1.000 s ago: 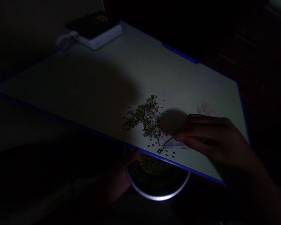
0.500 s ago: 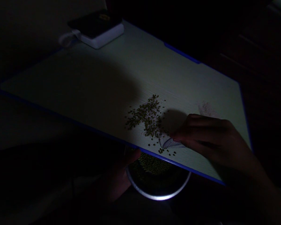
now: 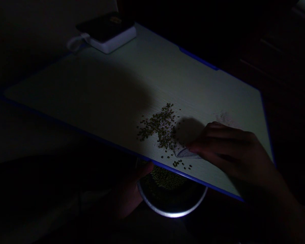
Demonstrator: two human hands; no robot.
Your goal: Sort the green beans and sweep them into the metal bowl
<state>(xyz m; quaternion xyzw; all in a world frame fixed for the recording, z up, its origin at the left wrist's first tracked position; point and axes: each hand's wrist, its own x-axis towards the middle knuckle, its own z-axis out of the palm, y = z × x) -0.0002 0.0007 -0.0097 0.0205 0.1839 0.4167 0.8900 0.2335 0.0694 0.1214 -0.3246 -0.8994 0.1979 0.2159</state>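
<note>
Small green beans, which look like mung beans [image 3: 159,126], lie in a loose patch on a pale board [image 3: 193,84] with a blue rim. My right hand [image 3: 226,149] is closed at the patch's right side, pinching a thin, pale, curved-edged piece [image 3: 186,154] against the board; its exact kind is unclear. Below the near rim, a round metal bowl [image 3: 173,214] holds more green beans, partly hidden under the board. My left hand [image 3: 132,191] grips the bowl's left side, its thumb by the rim and board edge. The other left fingers are in the dark.
A white box-like thing with a dark top [image 3: 109,34] and a looped strap stands at the board's far left corner. A pale powdery patch [image 3: 225,118] lies beyond my right hand. The surroundings are very dark.
My right hand has shifted very slightly right, with the thin piece still in its pinch. The beans, the bowl and my left hand look nearly the same; the view moved a little.
</note>
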